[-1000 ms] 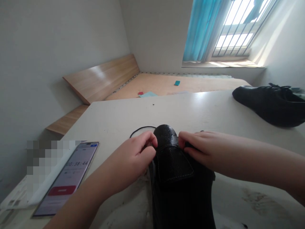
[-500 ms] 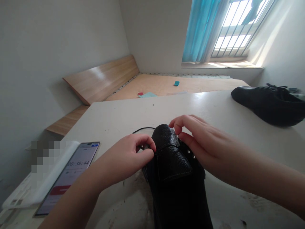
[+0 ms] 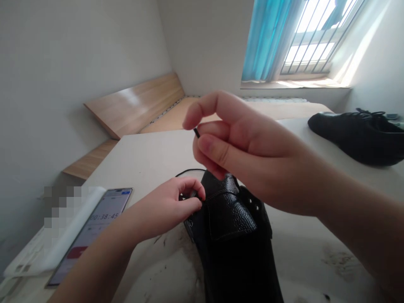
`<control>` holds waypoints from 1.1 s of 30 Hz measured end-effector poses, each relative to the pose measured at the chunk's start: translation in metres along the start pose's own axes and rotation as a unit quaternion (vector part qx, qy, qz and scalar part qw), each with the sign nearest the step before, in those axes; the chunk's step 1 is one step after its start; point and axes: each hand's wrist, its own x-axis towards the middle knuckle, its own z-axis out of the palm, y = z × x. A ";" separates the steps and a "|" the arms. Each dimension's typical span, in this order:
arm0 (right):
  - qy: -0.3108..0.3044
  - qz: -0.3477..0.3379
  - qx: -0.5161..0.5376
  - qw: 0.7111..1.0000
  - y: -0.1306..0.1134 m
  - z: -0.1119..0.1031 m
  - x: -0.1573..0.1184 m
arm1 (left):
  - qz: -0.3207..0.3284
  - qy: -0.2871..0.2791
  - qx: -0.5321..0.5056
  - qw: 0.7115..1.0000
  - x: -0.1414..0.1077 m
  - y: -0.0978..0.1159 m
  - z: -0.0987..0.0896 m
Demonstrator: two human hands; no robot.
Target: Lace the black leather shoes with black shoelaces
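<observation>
A black leather shoe point(image 3: 232, 214) lies before me, toe pointing away, its creased tongue showing and metal eyelets along the right flap. My left hand point(image 3: 176, 206) is closed at the shoe's left flap, thumb and forefinger pinching its edge. From beyond that hand a thin black shoelace point(image 3: 190, 170) curves over the table toward the shoe. Raised above the toe, my right hand point(image 3: 233, 139) pinches a short dark tip of the lace between thumb and fingers. The rest of this lace is hidden behind the hand.
Another black shoe point(image 3: 356, 139), laced, stands at the right of the white table point(image 3: 151, 153). At the left lies a phone point(image 3: 94, 227) showing a running timer, beside a white object point(image 3: 63, 235). Behind the table are a bed point(image 3: 303, 110) and a wooden headboard point(image 3: 135, 105).
My right hand has risen from the shoe's right flap, up and leftward, and now holds a lace tip. My left hand has stayed almost in place at the left flap.
</observation>
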 end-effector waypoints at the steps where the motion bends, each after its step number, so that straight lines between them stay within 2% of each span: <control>1: -0.026 0.008 0.006 1.000 0.004 0.000 0.003 | -0.001 -0.004 -0.003 1.000 0.000 0.000 0.000; 3: -0.068 0.040 -0.024 0.997 0.014 0.001 0.008 | -0.006 -0.008 -0.003 1.000 0.000 0.000 0.000; 5: -0.076 0.079 -0.120 0.987 0.025 0.000 0.011 | -0.014 -0.013 -0.004 1.000 -0.001 0.001 0.002; 8: -0.103 0.137 -0.251 0.953 0.034 -0.001 0.011 | -0.017 -0.015 -0.024 0.999 -0.001 0.001 0.004; 11: -0.161 0.171 -0.283 0.930 0.033 -0.002 0.009 | -0.013 -0.007 -0.029 0.999 0.000 0.000 0.005; 15: -0.216 0.173 -0.268 0.923 0.029 0.002 0.006 | 0.004 0.004 -0.026 1.000 0.000 -0.002 0.005; 17: -0.210 0.161 -0.281 0.923 0.029 0.006 0.004 | 0.007 0.004 -0.037 0.999 0.000 -0.003 0.005; 21: -0.156 0.126 -0.359 0.912 0.031 0.015 0.002 | 0.008 0.001 -0.067 0.998 -0.001 -0.003 0.005; 24: -0.147 0.135 -0.387 0.900 0.033 0.017 0.002 | -0.006 0.003 -0.066 0.998 -0.001 -0.003 0.005; 30: -0.164 0.086 -0.340 0.922 0.036 0.016 0.002 | 0.000 0.021 -0.043 0.999 -0.001 -0.003 0.005; 33: -0.154 0.086 -0.336 0.925 0.036 0.014 0.002 | 0.006 0.026 -0.014 1.000 0.000 -0.003 0.004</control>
